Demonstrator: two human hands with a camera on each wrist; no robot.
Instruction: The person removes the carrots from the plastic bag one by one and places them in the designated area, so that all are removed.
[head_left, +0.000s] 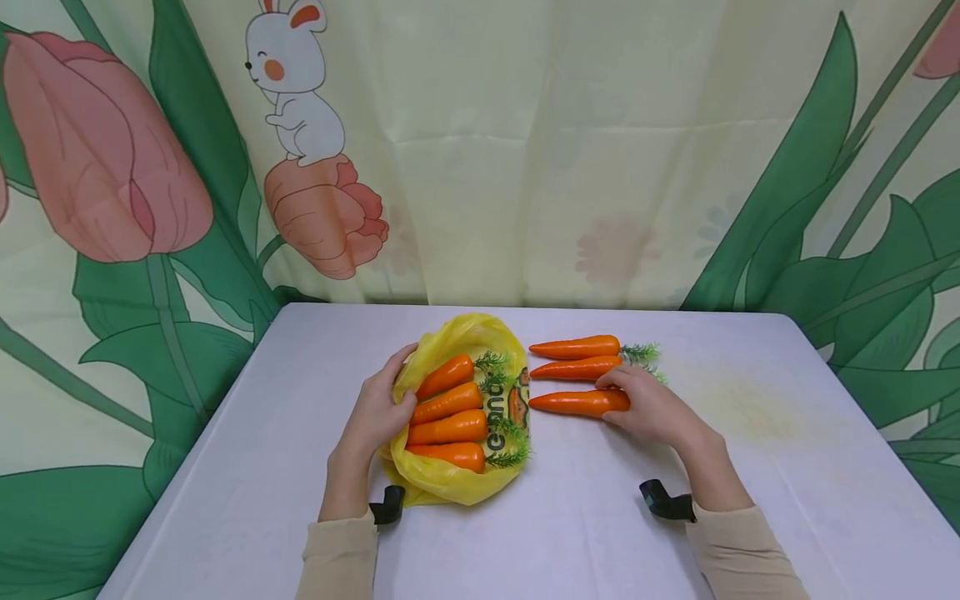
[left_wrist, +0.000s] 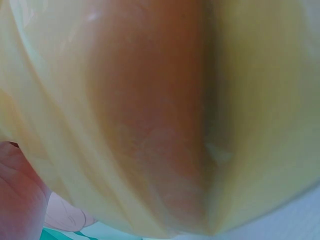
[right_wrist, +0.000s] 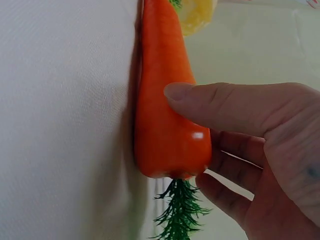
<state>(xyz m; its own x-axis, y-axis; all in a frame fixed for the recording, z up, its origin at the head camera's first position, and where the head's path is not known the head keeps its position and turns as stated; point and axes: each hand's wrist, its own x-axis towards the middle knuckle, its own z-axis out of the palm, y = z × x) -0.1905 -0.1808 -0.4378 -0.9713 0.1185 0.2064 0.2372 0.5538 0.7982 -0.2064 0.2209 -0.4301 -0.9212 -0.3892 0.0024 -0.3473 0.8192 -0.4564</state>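
A yellow plastic bag (head_left: 468,492) lies with its mouth spread wide, and several orange carrots (head_left: 448,427) with green tops rest side by side in it. My left hand (head_left: 378,408) holds the bag's left rim, thumb on the inner side. In the left wrist view the bag's thin film (left_wrist: 270,115) fills most of the picture, an orange shape showing through. To the right, my right hand (head_left: 648,404) grips the thick end of the nearest carrot (head_left: 573,403), thumb (right_wrist: 200,100) on top. That carrot (right_wrist: 167,115) lies along the white tabletop, its green tuft (right_wrist: 179,210) hanging past the fingers.
Two more carrots, a far one (head_left: 576,347) and a middle one (head_left: 576,368), lie just beyond the gripped carrot, tips toward the bag. The white table (head_left: 562,542) ends at a curtain (head_left: 525,167) printed with tulips and a rabbit. Each wrist carries a small black camera mount (head_left: 666,502).
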